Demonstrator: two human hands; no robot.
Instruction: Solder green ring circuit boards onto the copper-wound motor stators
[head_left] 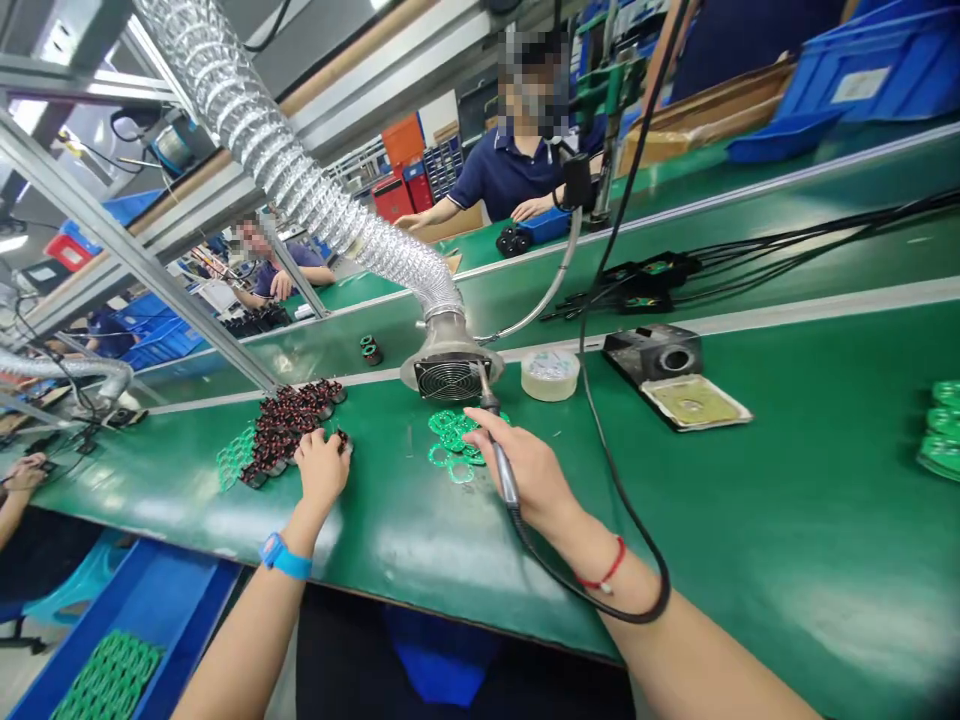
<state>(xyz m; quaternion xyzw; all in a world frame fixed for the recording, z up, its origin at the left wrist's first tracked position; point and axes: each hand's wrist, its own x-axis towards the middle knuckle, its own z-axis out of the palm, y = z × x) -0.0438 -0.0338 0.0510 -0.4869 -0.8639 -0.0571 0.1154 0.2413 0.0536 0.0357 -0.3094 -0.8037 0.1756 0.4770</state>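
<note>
My right hand (529, 465) is closed around the handle of a soldering iron (508, 475), whose tip end points up toward the fan of the fume extractor (452, 378). Just beyond and below it lies a loose pile of green ring-shaped circuit boards (452, 435). My left hand (322, 468) curls its fingers over a small black-and-red coil part (345, 441), partly hidden by the fingers. Beside that hand stands a dense group of black-and-red coil parts (289, 425), with more green ring boards (236, 458) at its left edge.
A solder wire roll or tape roll (550, 376) stands right of the extractor. Farther right are a soldering iron stand (656, 352) and its sponge tray (696, 403). The iron's cable (611, 460) loops over my right forearm. A co-worker (517, 170) sits across.
</note>
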